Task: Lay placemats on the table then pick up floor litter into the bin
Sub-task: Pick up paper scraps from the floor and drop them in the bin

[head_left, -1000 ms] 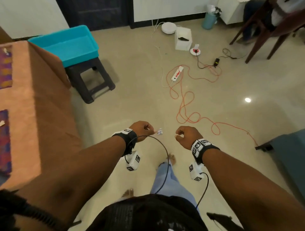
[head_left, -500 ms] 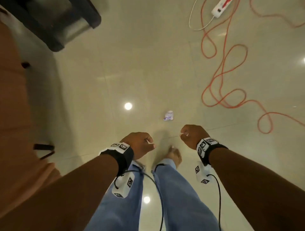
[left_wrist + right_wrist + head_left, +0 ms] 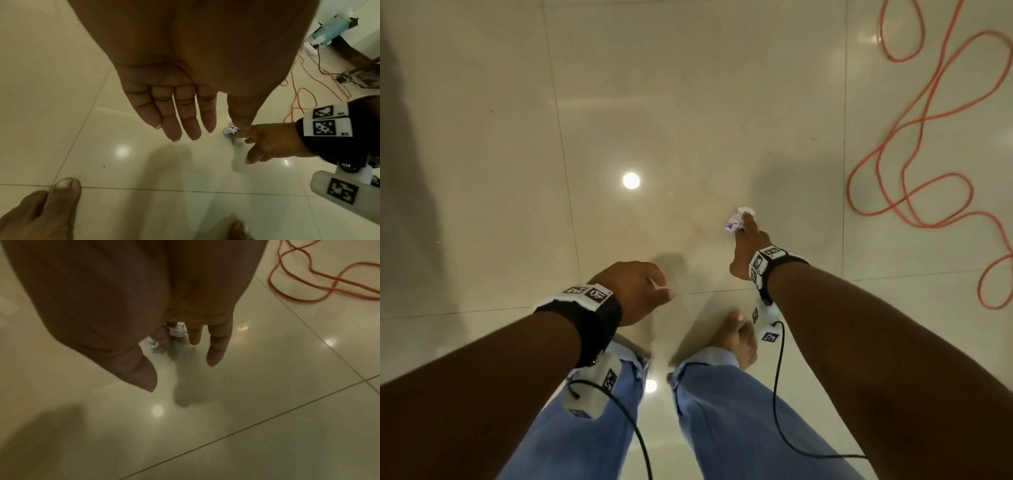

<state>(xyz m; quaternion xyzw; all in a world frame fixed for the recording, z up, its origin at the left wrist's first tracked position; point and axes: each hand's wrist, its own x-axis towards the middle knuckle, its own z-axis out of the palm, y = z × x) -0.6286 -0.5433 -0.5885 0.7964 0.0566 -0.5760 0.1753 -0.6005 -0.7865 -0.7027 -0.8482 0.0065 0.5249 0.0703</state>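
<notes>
Looped orange cable [image 3: 941,175] on glossy pale floor tiles [image 3: 688,85]; beyond, seemingly black wires [image 3: 319,65]

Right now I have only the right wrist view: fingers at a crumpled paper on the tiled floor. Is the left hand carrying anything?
Observer: No. The left wrist view shows the left hand with straight fingers and a bare palm.
Reviewer: Is the paper lifted yet?
Observer: From the side, the crumpled paper seems to lie on the floor, the right hand touching it with its index finger.
Reviewer: Anywhere close to drop it?
Observer: Nothing close. A pale blue container stands far off across the room; what it is I cannot tell.
</notes>
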